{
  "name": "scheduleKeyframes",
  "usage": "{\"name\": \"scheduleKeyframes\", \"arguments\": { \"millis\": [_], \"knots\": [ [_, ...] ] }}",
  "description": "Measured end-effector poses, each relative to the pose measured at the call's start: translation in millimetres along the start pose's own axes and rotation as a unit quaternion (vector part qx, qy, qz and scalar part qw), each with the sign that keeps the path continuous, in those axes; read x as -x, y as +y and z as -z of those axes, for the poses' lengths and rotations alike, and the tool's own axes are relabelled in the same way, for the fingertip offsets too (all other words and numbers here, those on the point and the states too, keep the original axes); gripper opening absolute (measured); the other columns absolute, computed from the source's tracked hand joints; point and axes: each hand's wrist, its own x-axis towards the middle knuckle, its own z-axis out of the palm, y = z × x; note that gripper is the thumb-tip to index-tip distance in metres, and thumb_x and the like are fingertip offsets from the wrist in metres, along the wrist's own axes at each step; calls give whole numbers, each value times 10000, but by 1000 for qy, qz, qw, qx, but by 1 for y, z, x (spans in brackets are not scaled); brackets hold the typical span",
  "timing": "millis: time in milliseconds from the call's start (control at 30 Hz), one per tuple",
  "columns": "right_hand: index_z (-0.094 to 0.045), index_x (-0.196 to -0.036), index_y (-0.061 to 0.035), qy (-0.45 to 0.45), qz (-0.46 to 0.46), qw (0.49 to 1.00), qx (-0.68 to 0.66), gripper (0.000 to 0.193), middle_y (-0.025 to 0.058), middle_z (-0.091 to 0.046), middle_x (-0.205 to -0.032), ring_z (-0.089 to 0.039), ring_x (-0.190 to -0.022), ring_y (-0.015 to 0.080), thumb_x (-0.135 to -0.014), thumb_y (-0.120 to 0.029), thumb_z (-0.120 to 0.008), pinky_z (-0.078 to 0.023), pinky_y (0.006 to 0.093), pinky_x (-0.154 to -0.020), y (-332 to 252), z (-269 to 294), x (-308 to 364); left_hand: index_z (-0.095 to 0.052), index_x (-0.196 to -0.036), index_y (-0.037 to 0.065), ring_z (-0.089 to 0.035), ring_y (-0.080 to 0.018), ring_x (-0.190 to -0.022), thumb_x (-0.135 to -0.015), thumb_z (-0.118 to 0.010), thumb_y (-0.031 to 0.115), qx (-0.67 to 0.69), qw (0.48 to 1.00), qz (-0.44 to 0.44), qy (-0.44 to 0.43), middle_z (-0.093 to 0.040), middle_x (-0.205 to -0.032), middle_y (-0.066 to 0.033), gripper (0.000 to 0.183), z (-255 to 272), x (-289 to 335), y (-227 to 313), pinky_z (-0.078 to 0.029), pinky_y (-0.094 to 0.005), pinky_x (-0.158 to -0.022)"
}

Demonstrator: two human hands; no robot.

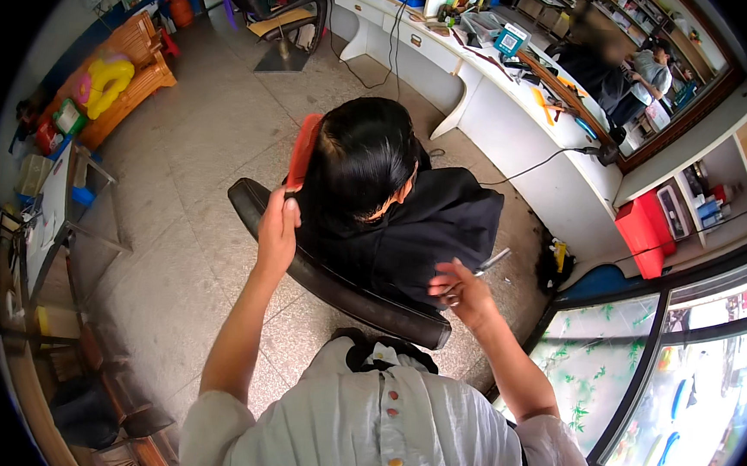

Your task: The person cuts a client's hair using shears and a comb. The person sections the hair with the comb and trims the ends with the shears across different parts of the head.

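A seated person with dark, wet-looking hair [366, 150] wears a black cape [443, 225] in a black barber chair [335, 287]. My left hand [279, 226] is closed on the lower end of a red comb [304, 150]. The comb stands upright along the left side of the head, against or very near the hair. Over the cape's near right edge, my right hand [466, 298] has its fingers curled through the handles of scissors [494, 260]. Their blades point up and right, away from the head; how far they are spread is hard to make out.
Along the right wall runs a white counter [438, 51] with tools and cords, below a large mirror [662, 71]. A wooden bench [133, 78] carries a yellow inflatable ring. Another chair [288, 24] stands at the back. A red bin [646, 230] and a glass door [641, 364] are at right.
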Motion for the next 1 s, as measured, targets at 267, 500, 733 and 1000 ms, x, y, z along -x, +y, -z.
{"name": "scheduleKeyframes", "arguments": {
  "millis": [267, 500, 733, 1000],
  "knots": [
    [-525, -1063, 45, 53, 49, 995, -65, 241, 217, -609, -1050, -621, -994, 340, -941, -155, -466, -532, 377, -861, 20, 19, 39, -539, -1103, 5, -589, -343, -834, -931, -510, 93, -46, 990, -108, -72, -579, -925, -167, 196, -24, -12, -39, -467, -368, -725],
    [-441, -1150, 68, 1, 149, 978, -145, 282, 252, -556, -1138, -559, -1118, 372, -898, -54, -471, -480, 360, -960, 20, -40, 53, -571, -1033, 50, -562, -305, -718, -867, -588, 108, -163, 945, -263, -108, -549, -782, -115, 177, -23, -12, -43, -447, -403, -635],
    [-453, -1184, 32, -9, 209, 978, -14, 317, 164, -617, -1039, -643, -971, 269, -880, 24, -545, -536, 318, -837, 29, -104, 28, -593, -1059, 92, -578, -259, -759, -828, -619, 152, -275, 885, -300, -227, -576, -803, -65, 240, -19, 7, -53, -450, -366, -695],
    [-475, -1160, -15, -137, 282, 946, 83, 375, 89, -604, -1014, -623, -941, 173, -829, 38, -644, -503, 285, -828, 64, -150, -29, -601, -1050, 65, -573, -286, -790, -852, -593, 117, -269, 924, -248, -111, -586, -849, -79, 206, 58, -21, -73, -447, -397, -704]
  ]
}}
